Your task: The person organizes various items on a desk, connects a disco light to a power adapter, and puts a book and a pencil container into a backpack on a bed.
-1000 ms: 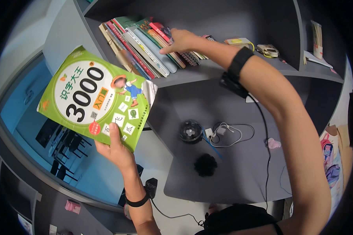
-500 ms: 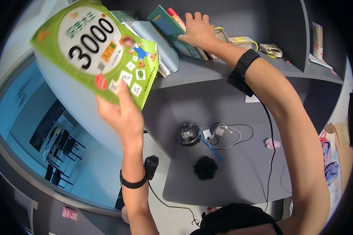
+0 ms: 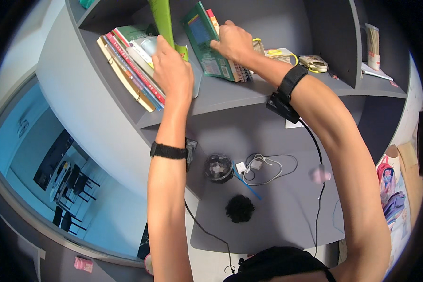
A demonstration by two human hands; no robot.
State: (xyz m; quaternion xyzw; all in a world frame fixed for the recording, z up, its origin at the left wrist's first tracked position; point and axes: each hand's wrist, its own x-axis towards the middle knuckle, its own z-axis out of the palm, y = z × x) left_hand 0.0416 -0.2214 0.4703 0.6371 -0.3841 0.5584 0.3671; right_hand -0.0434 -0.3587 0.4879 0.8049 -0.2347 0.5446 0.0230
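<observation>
My left hand [image 3: 174,70] grips a bright green book [image 3: 161,19], now seen nearly edge-on, above the shelf board [image 3: 216,96]. Left of it, a leaning row of books [image 3: 132,70] with red, blue, white and cream spines fills the shelf's end. My right hand [image 3: 235,43] is closed round the upper part of a dark green book [image 3: 204,44], which tilts on the shelf with a red-and-yellow book [image 3: 213,21] and spiral-bound notebooks [image 3: 242,73] behind it. A gap lies between the green book and the tilted stack. My right fingertips are partly hidden behind the books.
Small yellow-edged booklets [image 3: 281,55] and a pouch-like item [image 3: 313,63] lie further right on the shelf, before an upright divider [image 3: 357,42]. On the desk below are a clear round container [image 3: 218,168], white cables [image 3: 279,169] and a black fluffy ball [image 3: 240,208]. Cords hang from both wristbands.
My left hand has brought the green book rightward to the shelf and turned it from cover-on to edge-on, uncovering the left row. My right hand stays at the dark green book.
</observation>
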